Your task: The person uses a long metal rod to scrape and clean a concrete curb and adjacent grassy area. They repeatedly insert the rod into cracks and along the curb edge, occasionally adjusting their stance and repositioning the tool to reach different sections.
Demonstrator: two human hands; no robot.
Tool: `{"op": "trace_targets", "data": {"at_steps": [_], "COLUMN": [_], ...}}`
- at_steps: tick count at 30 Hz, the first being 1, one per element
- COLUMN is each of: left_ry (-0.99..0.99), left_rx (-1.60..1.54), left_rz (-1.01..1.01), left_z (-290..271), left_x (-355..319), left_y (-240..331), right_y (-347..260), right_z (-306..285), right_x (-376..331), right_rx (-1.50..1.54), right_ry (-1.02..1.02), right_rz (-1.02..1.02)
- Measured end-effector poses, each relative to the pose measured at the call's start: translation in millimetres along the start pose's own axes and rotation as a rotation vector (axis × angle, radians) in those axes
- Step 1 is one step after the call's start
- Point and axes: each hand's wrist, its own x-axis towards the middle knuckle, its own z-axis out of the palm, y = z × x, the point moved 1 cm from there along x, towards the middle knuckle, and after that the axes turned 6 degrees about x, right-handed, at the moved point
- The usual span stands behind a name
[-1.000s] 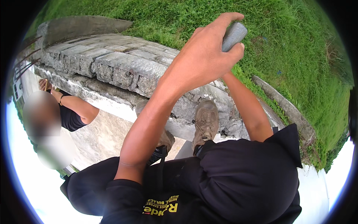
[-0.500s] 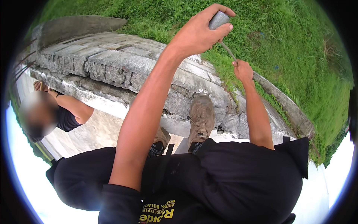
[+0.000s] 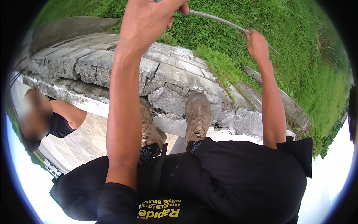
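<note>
My left hand (image 3: 149, 22) is raised at the top of the view, closed on a grey tape measure case that is mostly hidden by my fingers and the picture's edge. A thin grey tape blade (image 3: 220, 20) runs from it down to the right. My right hand (image 3: 257, 43) pinches the blade's far end over the grass. Both arms are stretched out in front of me, above the stone wall.
My two tan boots (image 3: 197, 115) stand at the edge of a cracked stone wall (image 3: 175, 78). Green grass (image 3: 298, 56) lies beyond it. Another person in a black shirt (image 3: 59, 125) is below the wall at the left, on pale concrete (image 3: 74, 149).
My left hand has lifted the case higher, toward the top edge. My right hand came out from behind my left arm and drew the blade out to the right.
</note>
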Motion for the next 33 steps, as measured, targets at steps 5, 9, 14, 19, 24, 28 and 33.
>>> {"op": "trace_targets", "data": {"at_steps": [5,9,14,19,24,28,33], "left_ry": [0.086,-0.001,-0.008,-0.020,-0.357,-0.304,-0.196], "left_rx": [0.676,0.824,0.984,0.933,0.592,0.399,0.343], "left_rz": [0.437,0.630,0.694,0.644,0.587,0.844,0.754], "left_z": [-38,-15,-19,-10,61,77,89], "left_x": [-45,-38,-42,-25,40,39,54], "left_y": [93,84,90,78,16,9,-68], "right_y": [-164,-183,-235,-200,-85,-30,13], "right_z": [34,67,116,134,150,137,102], "right_x": [21,26,24,8,-34,-45,-55], "right_rx": [0.427,0.528,0.607,0.546,0.550,0.391,0.112], "right_ry": [-0.399,-0.466,-0.534,-0.583,-0.450,-0.399,-0.417], "right_rz": [0.010,0.013,-0.098,0.033,0.133,0.225,0.233]}}
